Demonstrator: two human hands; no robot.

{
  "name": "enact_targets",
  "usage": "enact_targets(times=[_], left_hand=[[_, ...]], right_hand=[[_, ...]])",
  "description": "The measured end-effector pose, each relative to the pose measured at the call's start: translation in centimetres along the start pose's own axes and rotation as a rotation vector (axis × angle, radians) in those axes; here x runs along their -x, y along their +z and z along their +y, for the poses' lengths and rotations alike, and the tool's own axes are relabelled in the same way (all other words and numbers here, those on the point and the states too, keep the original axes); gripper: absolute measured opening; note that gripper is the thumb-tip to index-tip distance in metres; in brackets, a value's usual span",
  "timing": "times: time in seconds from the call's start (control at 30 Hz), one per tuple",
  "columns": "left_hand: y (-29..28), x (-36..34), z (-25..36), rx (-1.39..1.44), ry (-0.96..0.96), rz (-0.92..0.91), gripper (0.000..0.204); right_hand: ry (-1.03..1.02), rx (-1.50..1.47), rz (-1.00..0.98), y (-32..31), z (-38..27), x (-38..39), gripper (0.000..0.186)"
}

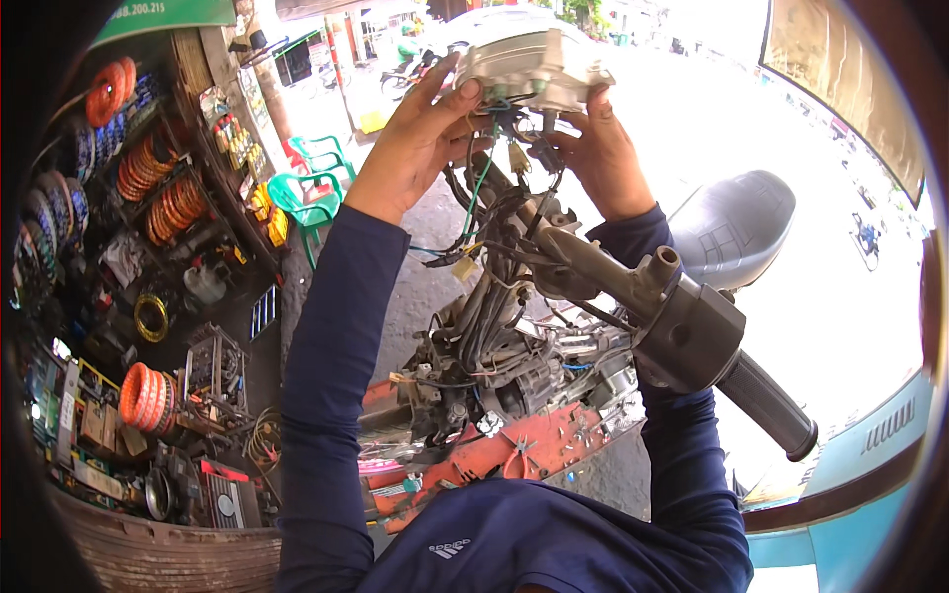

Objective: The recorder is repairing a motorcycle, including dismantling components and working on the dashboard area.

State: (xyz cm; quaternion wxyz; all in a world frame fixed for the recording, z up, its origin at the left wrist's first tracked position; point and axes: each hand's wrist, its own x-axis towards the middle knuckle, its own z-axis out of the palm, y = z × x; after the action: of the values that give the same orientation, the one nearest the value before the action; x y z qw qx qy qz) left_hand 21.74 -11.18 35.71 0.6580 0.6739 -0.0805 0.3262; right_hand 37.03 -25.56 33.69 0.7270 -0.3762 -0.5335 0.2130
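Up above the stripped motorcycle, my left hand (415,148) and my right hand (611,163) hold a pale grey instrument cluster (542,67) from its two sides. Its underside faces me, and wires with a pale connector (518,156) hang from it. My fingers curl round the housing; some fingertips are hidden behind it. Below, a bundle of dark wires (494,232) runs down along the bare frame. The handlebar (593,265), with its black switch housing (692,334) and rubber grip (769,403), slants toward the lower right.
Beneath the motorcycle, a red lift platform (554,441) bears red-handled pliers (520,461) and small loose parts. A black seat (736,227) is to the right. Green plastic chairs (308,203) stand beyond my left arm, near shelves hung with orange tyres (178,210).
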Motion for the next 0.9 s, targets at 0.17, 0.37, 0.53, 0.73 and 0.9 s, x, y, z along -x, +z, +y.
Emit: enact_targets(times=[0.17, 0.37, 0.53, 0.73, 0.9], left_hand=[[-0.3, -0.9, 0.9, -0.184, -0.13, -0.036, 0.069], [-1.3, -1.0, 0.3, -0.185, -0.134, -0.097, 0.062], [-2.3, -1.4, -0.2, -0.154, -0.133, -0.096, 0.052], [-2.9, -1.6, -0.2, -0.134, -0.095, -0.152, 0.051], [-3.9, -0.8, 0.5, -0.099, -0.069, -0.203, 0.052]], right_hand=[[0.096, -0.202, 0.128, -0.1, 1.1, -0.1, 0.076], [0.036, -0.129, 0.219, -0.3, 1.7, -0.7, 0.076], [0.045, -0.091, 0.158, -0.5, 2.7, -0.1, 0.083], [-0.046, -0.171, 0.109, 0.0, 2.9, -0.4, 0.072], [-0.101, -0.254, 0.196, 1.4, 2.3, -0.6, 0.073]])
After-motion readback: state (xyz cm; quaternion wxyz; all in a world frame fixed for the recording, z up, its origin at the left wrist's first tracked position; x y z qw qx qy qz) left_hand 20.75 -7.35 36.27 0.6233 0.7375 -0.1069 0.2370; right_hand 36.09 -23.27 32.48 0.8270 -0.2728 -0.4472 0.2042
